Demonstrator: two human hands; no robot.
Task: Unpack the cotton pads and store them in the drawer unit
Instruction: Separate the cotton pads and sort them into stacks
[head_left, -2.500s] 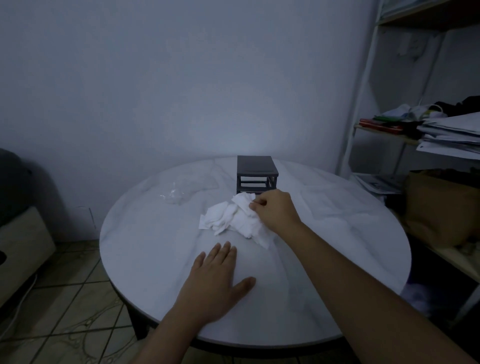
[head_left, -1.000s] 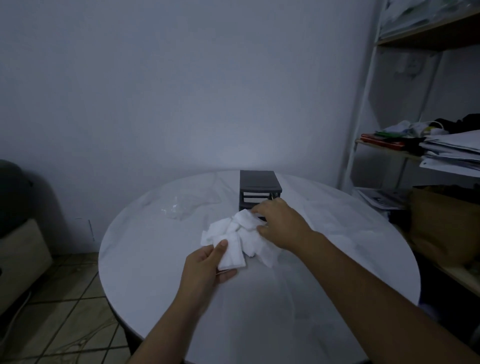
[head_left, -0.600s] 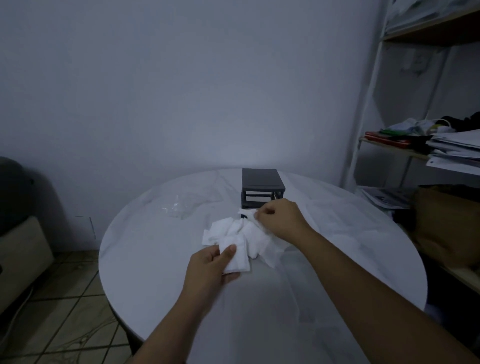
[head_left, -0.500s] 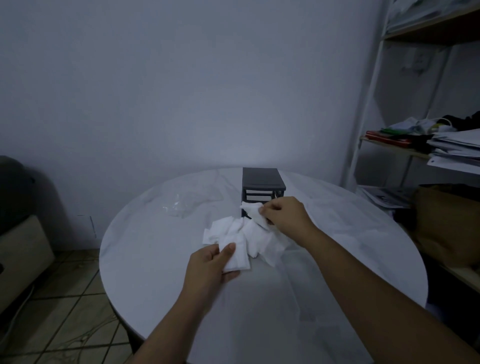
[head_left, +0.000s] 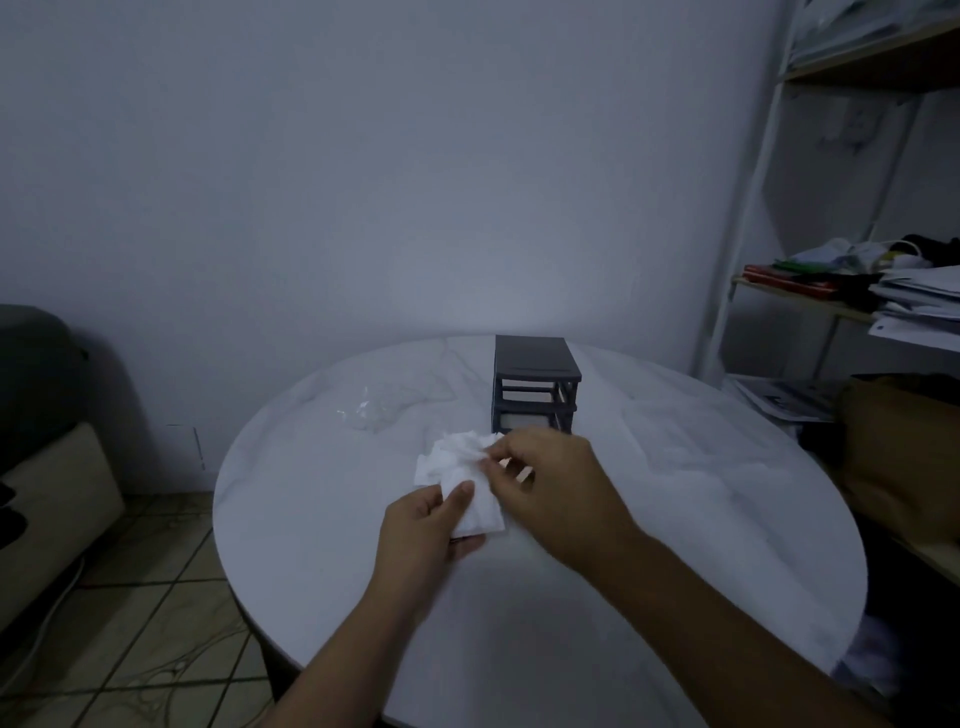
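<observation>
The left grip is closed on a small stack of cotton pads, thumb on top, just above the desk. The right grip, fingers curled, pinches the right edge of the loose pile (crumpled, white), which lies just in front of the dark drawer unit.

One round white table carries one dark drawer unit near its far edge, one crumpled clear wrapper, one heap of cotton pads too bunched to count, and my two hands: left hand, right hand.
</observation>
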